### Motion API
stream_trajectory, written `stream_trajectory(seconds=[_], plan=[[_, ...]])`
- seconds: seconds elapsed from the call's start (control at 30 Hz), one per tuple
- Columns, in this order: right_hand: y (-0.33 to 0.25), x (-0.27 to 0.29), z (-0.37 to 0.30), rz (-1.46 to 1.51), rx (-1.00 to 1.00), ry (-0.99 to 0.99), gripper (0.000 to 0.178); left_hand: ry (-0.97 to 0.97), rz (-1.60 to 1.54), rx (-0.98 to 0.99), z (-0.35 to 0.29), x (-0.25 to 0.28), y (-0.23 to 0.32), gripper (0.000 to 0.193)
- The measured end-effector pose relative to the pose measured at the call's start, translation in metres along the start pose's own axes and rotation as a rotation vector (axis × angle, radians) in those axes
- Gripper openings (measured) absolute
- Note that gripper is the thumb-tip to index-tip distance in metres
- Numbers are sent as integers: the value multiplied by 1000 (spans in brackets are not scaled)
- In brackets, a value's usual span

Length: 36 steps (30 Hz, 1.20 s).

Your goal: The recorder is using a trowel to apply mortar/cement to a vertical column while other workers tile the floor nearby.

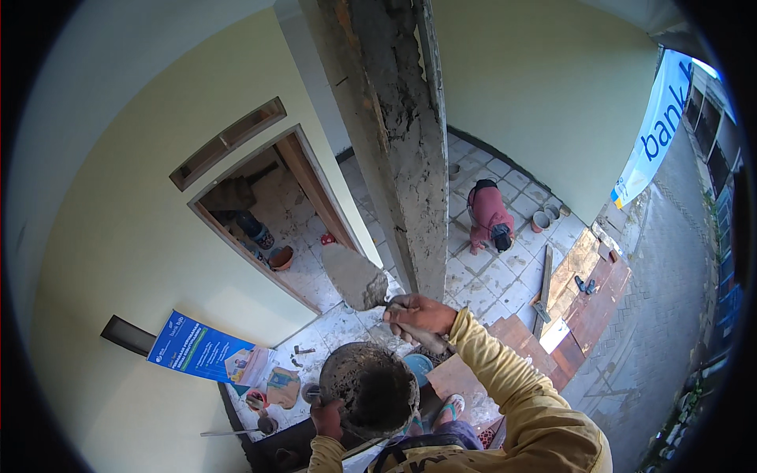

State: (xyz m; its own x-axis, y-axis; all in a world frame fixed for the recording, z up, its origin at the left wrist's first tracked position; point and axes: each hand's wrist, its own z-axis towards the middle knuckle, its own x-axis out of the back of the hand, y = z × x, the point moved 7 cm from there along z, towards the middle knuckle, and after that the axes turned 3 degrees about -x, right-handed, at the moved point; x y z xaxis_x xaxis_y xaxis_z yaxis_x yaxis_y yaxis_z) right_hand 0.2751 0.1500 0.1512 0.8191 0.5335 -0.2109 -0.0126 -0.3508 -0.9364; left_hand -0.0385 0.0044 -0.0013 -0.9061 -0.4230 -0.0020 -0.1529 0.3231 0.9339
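Observation:
My right hand (pixel 422 317) is closed round the handle of a trowel (pixel 352 276). Its broad blade points up and to the left, coated with grey mortar, just left of the foot of a concrete pillar (pixel 410 169). Fresh grey mortar covers part of the pillar's face, and its surface looks rough. Below the trowel, my left hand (pixel 326 418) grips the left rim of a dark, mortar-crusted bucket (pixel 334 377) in front of my body. The inside of the bucket is dark, so how much it holds is hard to make out.
A person (pixel 490 211) crouches on the tiled floor beyond the pillar, near small buckets (pixel 540 221). Boards (pixel 591 303) lie at the right, with sandals on them. A blue banner (pixel 206 347), tools and containers sit at the lower left, beside a doorway (pixel 296 229).

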Motion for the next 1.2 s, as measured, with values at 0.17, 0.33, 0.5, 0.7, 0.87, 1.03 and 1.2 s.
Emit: stream_trajectory(seconds=[0.17, 0.33, 0.5, 0.7, 0.87, 1.03, 1.2], plan=[[184, -24, -66, -357, -411, -94, 32, -187, 157, -237, 22, -44, 3, 39], [289, -2, -10, -1454, 39, -22, 21, -311, 701, -391, 2, -108, 43, 53], [214, 11, -39, -1478, 54, 71, 29, -638, 528, -387, -18, -155, 70, 56], [184, 40, -59, -1257, -248, 81, 37, -792, 503, -421, -19, -181, 58, 65], [184, -13, -67, -1343, -81, -304, 34, -756, 460, -401, -6, -180, 38, 66], [228, -1, -95, -1593, -277, -562, 28, -688, 545, -430, -17, -165, 39, 62], [177, -31, -92, -1238, -106, -116, 24, -634, 667, -400, -31, -180, 59, 60]])
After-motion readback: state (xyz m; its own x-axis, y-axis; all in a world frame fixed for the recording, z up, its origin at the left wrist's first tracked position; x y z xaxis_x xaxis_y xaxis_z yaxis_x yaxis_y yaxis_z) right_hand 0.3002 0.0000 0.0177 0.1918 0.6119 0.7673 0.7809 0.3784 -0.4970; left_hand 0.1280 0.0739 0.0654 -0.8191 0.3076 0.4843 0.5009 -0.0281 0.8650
